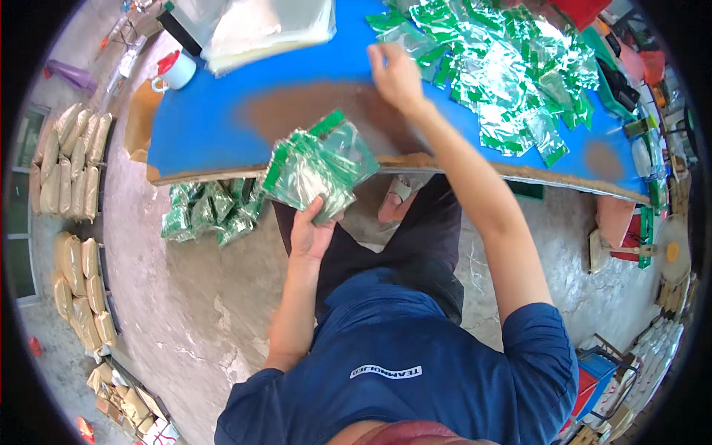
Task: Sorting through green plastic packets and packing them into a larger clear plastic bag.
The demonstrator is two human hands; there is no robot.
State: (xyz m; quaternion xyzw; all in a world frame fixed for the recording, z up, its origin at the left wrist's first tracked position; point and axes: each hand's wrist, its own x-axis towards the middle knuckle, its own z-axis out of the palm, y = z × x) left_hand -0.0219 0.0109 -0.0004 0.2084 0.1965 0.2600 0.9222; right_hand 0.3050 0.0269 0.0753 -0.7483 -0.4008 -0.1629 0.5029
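Observation:
My left hand (313,234) is closed on the lower edge of a fanned stack of clear plastic bags (315,174) with green bands, thumb on top. The stack is held in front of the table's near edge, above my lap. My right hand (399,78) is stretched over the blue tabletop (200,133), its fingers loosely bent and apart. I see no bag between them. Its fingertips are beside the left end of a loose heap of the same green-and-clear bags (497,67); whether they touch it is unclear.
A pile of clear sheets (271,33) lies at the table's far left, near a white mug (175,71) with something red in it. More green bags (211,211) lie below the table's left edge. Tan sacks (67,159) are stacked at left; a fan (673,248) stands at right.

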